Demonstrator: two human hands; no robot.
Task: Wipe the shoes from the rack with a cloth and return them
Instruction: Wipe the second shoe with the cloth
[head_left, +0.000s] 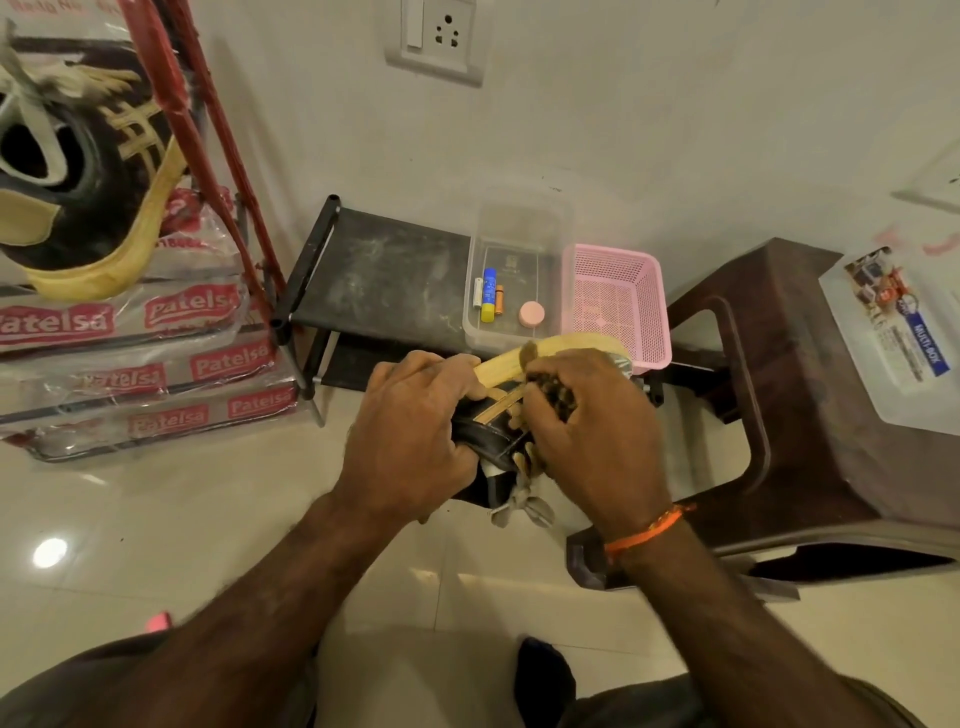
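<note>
Both hands worked over a black shoe with a yellow sole, held above the pale tiled floor just in front of the low black shoe rack. The left hand gripped the shoe from its left side, fingers curled around the dark upper and thumb near the yellow sole edge. The right hand was curled around a dark patterned cloth and pressed it against the shoe's upper; an orange thread band circled that wrist. Grey laces dangled below the shoe between the two wrists.

On the rack's dusty top shelf stood a clear plastic box with a blue-and-yellow glue stick, two small batteries beside it and a round pink object. Touching the box's right side sat a pink perforated basket. Right of the rack stood a dark brown plastic stool, carrying a clear lidded container with a printed label.

At the left, a second black shoe with yellow trim and pale laces rested on a stack of clear wrapped packs with red labels. A red frame leaned beside it. A white wall socket was set in the wall above the rack
</note>
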